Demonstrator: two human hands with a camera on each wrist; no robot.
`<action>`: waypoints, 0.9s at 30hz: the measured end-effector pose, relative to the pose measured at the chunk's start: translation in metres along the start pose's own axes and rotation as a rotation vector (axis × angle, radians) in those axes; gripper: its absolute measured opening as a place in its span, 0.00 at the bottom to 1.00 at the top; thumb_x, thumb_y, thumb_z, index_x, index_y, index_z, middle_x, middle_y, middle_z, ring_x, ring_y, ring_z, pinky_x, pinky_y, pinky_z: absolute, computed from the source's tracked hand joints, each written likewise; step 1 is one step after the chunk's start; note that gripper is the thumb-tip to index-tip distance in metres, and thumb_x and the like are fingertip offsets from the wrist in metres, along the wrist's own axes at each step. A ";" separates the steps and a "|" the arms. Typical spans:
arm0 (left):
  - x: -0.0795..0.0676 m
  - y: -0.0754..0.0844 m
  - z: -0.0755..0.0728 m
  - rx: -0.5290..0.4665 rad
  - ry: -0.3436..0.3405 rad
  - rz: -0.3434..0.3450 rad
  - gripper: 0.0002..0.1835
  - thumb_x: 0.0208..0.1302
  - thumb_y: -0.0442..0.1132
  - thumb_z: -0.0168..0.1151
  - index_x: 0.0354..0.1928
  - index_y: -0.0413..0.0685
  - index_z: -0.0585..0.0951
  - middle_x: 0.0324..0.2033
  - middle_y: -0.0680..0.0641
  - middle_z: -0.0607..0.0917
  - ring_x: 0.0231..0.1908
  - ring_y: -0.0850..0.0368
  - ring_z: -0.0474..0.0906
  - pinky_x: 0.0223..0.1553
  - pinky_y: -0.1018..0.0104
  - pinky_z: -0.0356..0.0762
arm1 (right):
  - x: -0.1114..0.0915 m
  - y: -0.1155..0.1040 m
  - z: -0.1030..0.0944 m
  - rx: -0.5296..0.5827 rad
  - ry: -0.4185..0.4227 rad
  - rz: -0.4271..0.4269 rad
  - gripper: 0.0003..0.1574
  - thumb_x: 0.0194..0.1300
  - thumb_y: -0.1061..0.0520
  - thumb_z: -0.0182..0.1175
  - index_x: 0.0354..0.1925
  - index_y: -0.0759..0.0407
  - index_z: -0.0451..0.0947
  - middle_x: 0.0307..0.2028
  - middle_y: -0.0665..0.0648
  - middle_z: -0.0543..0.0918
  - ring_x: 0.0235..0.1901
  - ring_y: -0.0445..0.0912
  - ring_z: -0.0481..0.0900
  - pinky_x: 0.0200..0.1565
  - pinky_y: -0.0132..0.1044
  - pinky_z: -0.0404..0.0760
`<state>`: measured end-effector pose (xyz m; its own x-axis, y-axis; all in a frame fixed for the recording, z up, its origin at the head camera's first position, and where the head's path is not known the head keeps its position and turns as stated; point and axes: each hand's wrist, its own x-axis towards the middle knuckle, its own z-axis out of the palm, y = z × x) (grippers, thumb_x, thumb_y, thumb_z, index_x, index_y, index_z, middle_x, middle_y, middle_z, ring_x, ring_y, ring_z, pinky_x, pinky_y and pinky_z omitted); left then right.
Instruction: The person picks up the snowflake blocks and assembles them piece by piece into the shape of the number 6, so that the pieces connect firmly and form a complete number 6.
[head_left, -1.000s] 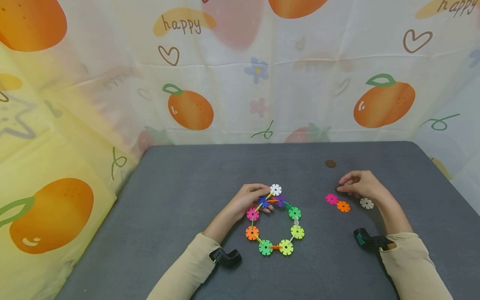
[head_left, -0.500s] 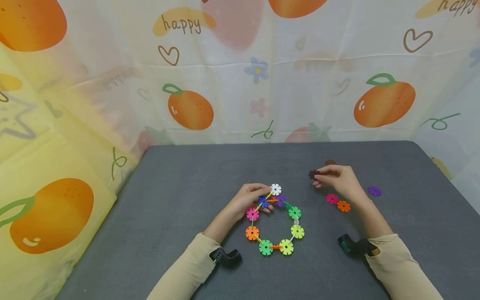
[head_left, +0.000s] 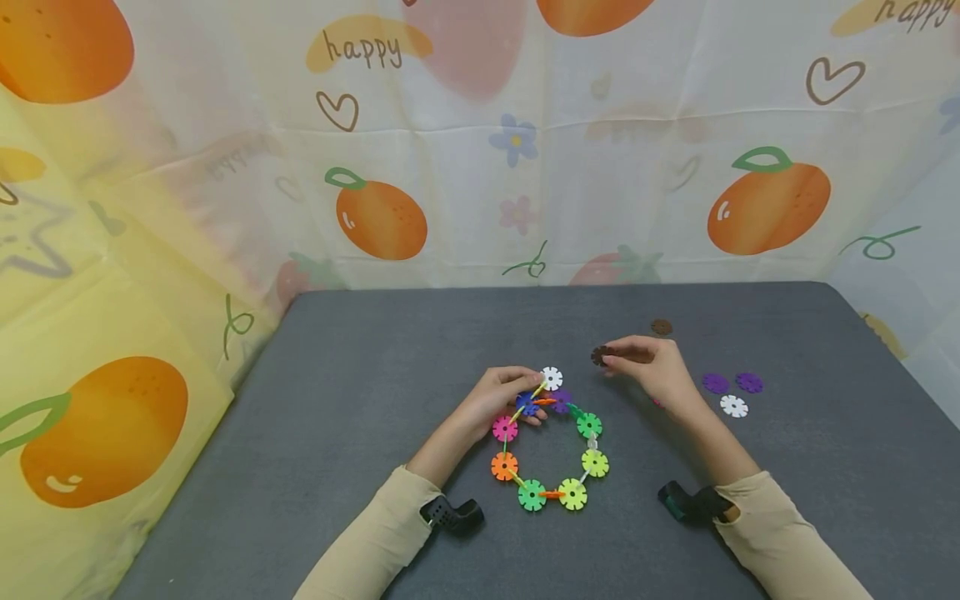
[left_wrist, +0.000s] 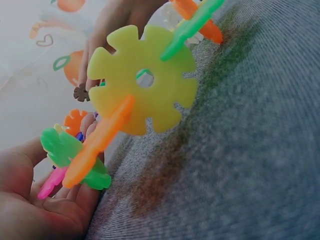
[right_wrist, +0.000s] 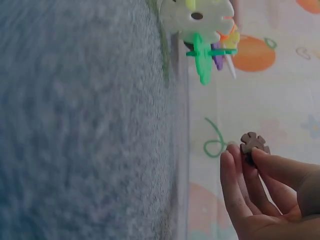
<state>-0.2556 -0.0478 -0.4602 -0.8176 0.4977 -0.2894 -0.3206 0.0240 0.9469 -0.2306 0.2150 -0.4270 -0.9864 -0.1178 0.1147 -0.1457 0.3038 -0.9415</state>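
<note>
A ring of notched plastic discs (head_left: 572, 495), joined edge to edge in many colours, is in the middle of the head view. My left hand (head_left: 498, 397) grips its far left part, thumb by the white disc (head_left: 552, 379) and fingers behind the blue disc (head_left: 528, 405). My right hand (head_left: 654, 367) pinches a dark brown notched disc (head_left: 600, 356) between thumb and fingers, right of the white disc and apart from it. The right wrist view shows the brown disc (right_wrist: 254, 145) at the thumb tip. A yellow disc (left_wrist: 142, 80) of the ring looms large in the left wrist view.
Loose discs lie to the right: two purple ones (head_left: 716, 383), a white one (head_left: 734, 407) and, farther back, a brown one (head_left: 662, 327). My right forearm mostly hides a pink disc (head_left: 657, 402). The grey table (head_left: 390, 333) ends at a printed curtain (head_left: 465, 167).
My right hand has moved left towards the ring, carrying the brown disc off from the loose discs. Purple and white discs have come into sight behind it. The left hand stays put.
</note>
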 end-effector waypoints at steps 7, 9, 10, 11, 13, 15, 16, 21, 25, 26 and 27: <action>0.000 0.000 0.001 0.001 0.015 -0.003 0.17 0.70 0.44 0.58 0.52 0.40 0.81 0.37 0.49 0.82 0.27 0.56 0.87 0.32 0.62 0.87 | 0.000 0.001 0.010 0.041 -0.030 -0.012 0.17 0.65 0.65 0.62 0.51 0.72 0.79 0.48 0.75 0.82 0.35 0.40 0.88 0.44 0.43 0.87; 0.000 0.000 0.001 0.000 0.019 -0.001 0.17 0.70 0.45 0.59 0.52 0.40 0.81 0.37 0.49 0.82 0.27 0.56 0.87 0.32 0.62 0.87 | 0.000 0.000 0.013 0.032 -0.033 -0.007 0.16 0.65 0.64 0.63 0.50 0.71 0.79 0.47 0.74 0.83 0.35 0.40 0.88 0.44 0.42 0.87; 0.000 0.001 0.001 -0.003 0.020 -0.002 0.17 0.69 0.45 0.59 0.52 0.40 0.81 0.36 0.49 0.82 0.27 0.56 0.87 0.31 0.63 0.87 | -0.001 0.000 0.014 0.025 -0.034 -0.003 0.16 0.65 0.63 0.63 0.50 0.70 0.79 0.47 0.73 0.83 0.35 0.40 0.88 0.44 0.42 0.87; 0.000 0.001 0.001 -0.004 0.020 -0.001 0.17 0.69 0.46 0.59 0.51 0.40 0.81 0.36 0.49 0.82 0.26 0.57 0.87 0.31 0.63 0.87 | -0.001 0.000 0.016 0.019 -0.036 0.001 0.16 0.64 0.63 0.63 0.49 0.69 0.79 0.46 0.72 0.84 0.36 0.40 0.88 0.43 0.41 0.87; 0.000 0.001 0.002 -0.012 0.013 0.001 0.17 0.70 0.46 0.59 0.51 0.40 0.81 0.35 0.48 0.82 0.26 0.57 0.87 0.30 0.64 0.87 | -0.001 0.000 0.018 0.018 -0.042 0.006 0.16 0.64 0.62 0.64 0.48 0.69 0.79 0.45 0.71 0.84 0.36 0.40 0.88 0.43 0.39 0.87; 0.000 0.001 0.002 -0.015 0.008 0.005 0.17 0.70 0.46 0.59 0.50 0.40 0.81 0.35 0.48 0.81 0.26 0.57 0.87 0.29 0.65 0.86 | -0.002 0.000 0.020 0.018 -0.053 0.008 0.15 0.64 0.62 0.64 0.47 0.69 0.79 0.44 0.71 0.85 0.36 0.40 0.87 0.43 0.39 0.87; 0.000 0.001 0.002 -0.017 0.004 0.007 0.17 0.70 0.46 0.58 0.50 0.40 0.81 0.35 0.48 0.81 0.26 0.57 0.87 0.29 0.65 0.86 | -0.002 0.000 0.021 0.020 -0.060 0.007 0.15 0.64 0.61 0.64 0.47 0.69 0.79 0.44 0.70 0.85 0.36 0.39 0.87 0.43 0.39 0.87; -0.001 0.001 0.003 -0.018 -0.003 0.014 0.17 0.72 0.46 0.56 0.51 0.39 0.80 0.37 0.48 0.81 0.25 0.57 0.86 0.30 0.64 0.87 | -0.003 0.001 0.027 0.029 -0.081 -0.004 0.13 0.62 0.62 0.66 0.44 0.69 0.80 0.42 0.70 0.86 0.35 0.40 0.87 0.42 0.40 0.87; -0.001 0.001 0.003 -0.012 -0.003 0.017 0.17 0.73 0.45 0.55 0.52 0.39 0.79 0.39 0.48 0.81 0.25 0.58 0.86 0.30 0.64 0.87 | -0.003 0.002 0.030 0.025 -0.088 -0.014 0.12 0.62 0.63 0.66 0.43 0.68 0.81 0.41 0.69 0.86 0.35 0.39 0.87 0.42 0.38 0.87; -0.001 0.001 0.003 -0.008 -0.004 0.018 0.17 0.73 0.45 0.55 0.52 0.39 0.79 0.39 0.48 0.81 0.25 0.58 0.86 0.30 0.64 0.87 | -0.003 0.002 0.030 0.023 -0.091 -0.017 0.12 0.62 0.63 0.66 0.43 0.68 0.81 0.41 0.69 0.86 0.35 0.38 0.86 0.42 0.37 0.86; -0.001 0.001 0.003 -0.003 -0.005 0.021 0.17 0.73 0.45 0.55 0.51 0.39 0.79 0.39 0.48 0.82 0.25 0.58 0.86 0.30 0.65 0.87 | -0.003 0.003 0.031 0.021 -0.094 -0.020 0.12 0.62 0.63 0.66 0.43 0.68 0.81 0.41 0.69 0.86 0.35 0.37 0.86 0.42 0.36 0.86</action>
<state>-0.2535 -0.0456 -0.4587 -0.8220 0.5021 -0.2687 -0.3049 0.0105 0.9523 -0.2259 0.1873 -0.4394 -0.9717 -0.2121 0.1039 -0.1624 0.2810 -0.9459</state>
